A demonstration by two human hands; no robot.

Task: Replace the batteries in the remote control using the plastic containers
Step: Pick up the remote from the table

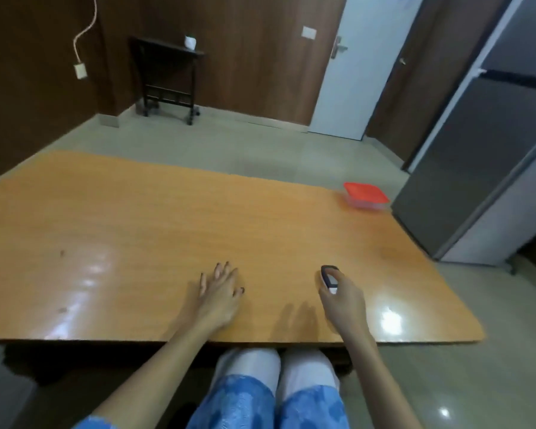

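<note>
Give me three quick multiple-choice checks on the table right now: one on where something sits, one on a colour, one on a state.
1. Where is the container?
A. far right corner of the table
B. beside the left hand
C. on the floor

2. What colour is its lid?
A. blue
B. red
C. green

3. What is the left hand doing?
A. gripping the remote
B. lifting the lid
C. lying flat and empty on the table

Answers:
1 A, it sits by the far right edge, well away from both hands.
2 B, the lid is plainly red.
3 C, its fingers are spread on the wood; the right hand holds the remote.
</note>
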